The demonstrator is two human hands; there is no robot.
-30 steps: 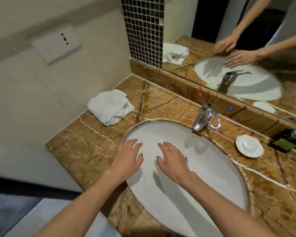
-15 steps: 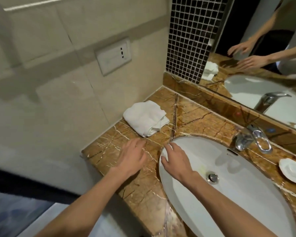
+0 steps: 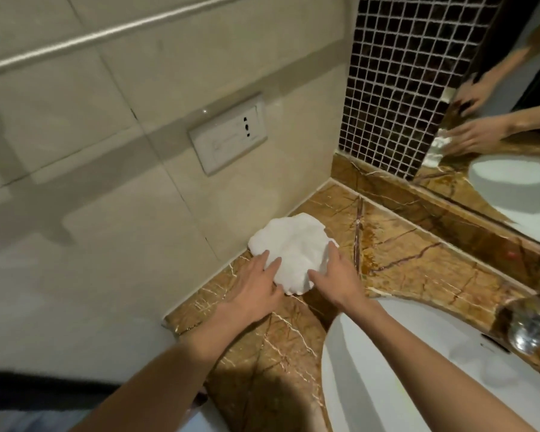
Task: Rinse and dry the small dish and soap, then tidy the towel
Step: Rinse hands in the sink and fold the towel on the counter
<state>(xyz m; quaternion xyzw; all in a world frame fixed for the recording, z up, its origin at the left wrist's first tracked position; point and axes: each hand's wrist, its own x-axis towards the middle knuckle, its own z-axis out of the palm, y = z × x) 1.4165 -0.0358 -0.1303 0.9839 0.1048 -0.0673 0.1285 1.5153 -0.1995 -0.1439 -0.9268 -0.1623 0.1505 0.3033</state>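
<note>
A crumpled white towel lies on the brown marble counter against the left wall. My left hand rests at the towel's near-left edge, fingers spread and touching the cloth. My right hand reaches its near-right edge, fingers apart, fingertips on the cloth. Neither hand has closed around the towel. The small dish and the soap are out of view.
The white oval sink basin fills the lower right, with the chrome faucet at the right edge. A wall socket plate sits above the towel. A mirror and dark mosaic tiles line the back.
Both hands have left the sink and moved left and forward to the towel. My view has swung left, so the dish has dropped out of sight.
</note>
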